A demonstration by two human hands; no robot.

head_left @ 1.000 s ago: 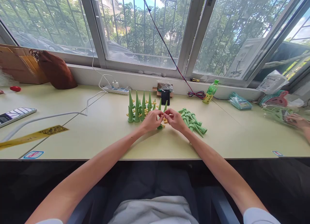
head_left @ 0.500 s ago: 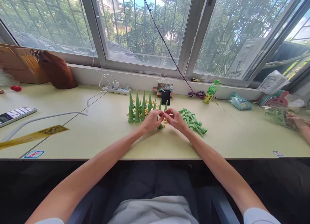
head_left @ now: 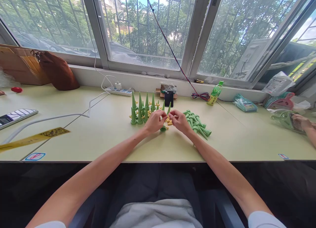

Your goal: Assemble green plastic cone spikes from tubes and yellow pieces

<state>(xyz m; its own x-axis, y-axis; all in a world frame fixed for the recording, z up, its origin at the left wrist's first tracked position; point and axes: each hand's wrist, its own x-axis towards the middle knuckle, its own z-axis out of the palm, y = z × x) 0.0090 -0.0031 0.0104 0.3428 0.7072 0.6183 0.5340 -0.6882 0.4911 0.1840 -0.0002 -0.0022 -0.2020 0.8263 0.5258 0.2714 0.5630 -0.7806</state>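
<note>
Left hand (head_left: 155,121) and right hand (head_left: 179,121) are nearly meeting at the fingertips above the pale table (head_left: 98,139), thumbs bending toward forefingers in a pinching shape. From where I'm standing, I cannot tell what, if anything, they are gripping. Just below the left hand, a round green end (head_left: 163,129) is showing, and small yellow pieces (head_left: 169,121) are lying between the two hands. Over on the left, green cones (head_left: 139,117) are standing in rows, points up, with yellow bits sticking out sideways among them; two more green tips (head_left: 169,107) are rising just behind the hands. Beside the right hand, a loose heap of cones (head_left: 196,122) is lying every which way. Farther back, a dark phone (head_left: 169,99) is resting, and a green bottle (head_left: 214,93) is standing to its right. Off at the far right, another person's hand (head_left: 301,121) is touching a see-through bag (head_left: 281,116).
</note>
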